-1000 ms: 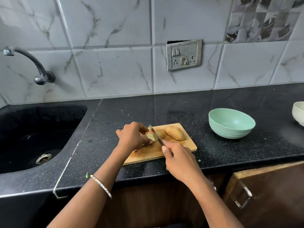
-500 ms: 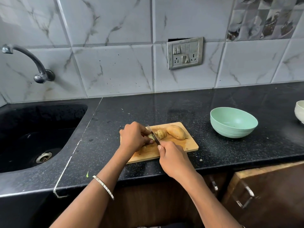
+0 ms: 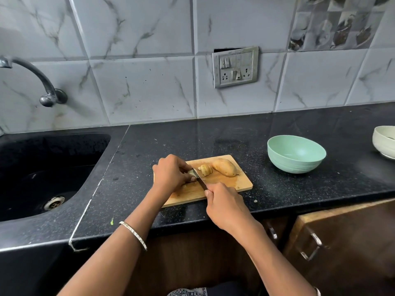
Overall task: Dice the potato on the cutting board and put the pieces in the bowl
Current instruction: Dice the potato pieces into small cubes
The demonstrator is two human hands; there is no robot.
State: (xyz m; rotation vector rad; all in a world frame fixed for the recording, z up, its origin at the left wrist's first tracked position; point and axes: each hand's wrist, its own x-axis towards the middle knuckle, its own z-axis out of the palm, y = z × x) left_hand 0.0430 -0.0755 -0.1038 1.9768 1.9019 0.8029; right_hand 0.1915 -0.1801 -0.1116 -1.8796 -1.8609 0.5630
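Note:
A wooden cutting board (image 3: pixel 224 186) lies on the black counter near its front edge. On it, my left hand (image 3: pixel 172 174) holds a potato piece (image 3: pixel 191 172), mostly hidden under the fingers. My right hand (image 3: pixel 225 202) grips a knife (image 3: pixel 199 179) whose blade is down in that piece, right beside my left fingers. Cut slices (image 3: pixel 205 169) lean together just right of the blade. A potato half (image 3: pixel 225 167) with brown skin lies behind them. The empty mint-green bowl (image 3: pixel 296 153) stands on the counter to the right of the board.
A black sink (image 3: pixel 42 174) with a tap (image 3: pixel 32 80) is at the left. A white bowl (image 3: pixel 384 144) sits at the right edge. A switch plate (image 3: pixel 235 67) hangs on the tiled wall. Wooden cabinet doors (image 3: pixel 342 242) are below the counter.
The knife has shifted left along the potato piece and cut down, leaving more slices to the right of the blade. My left hand has drawn back slightly to the left.

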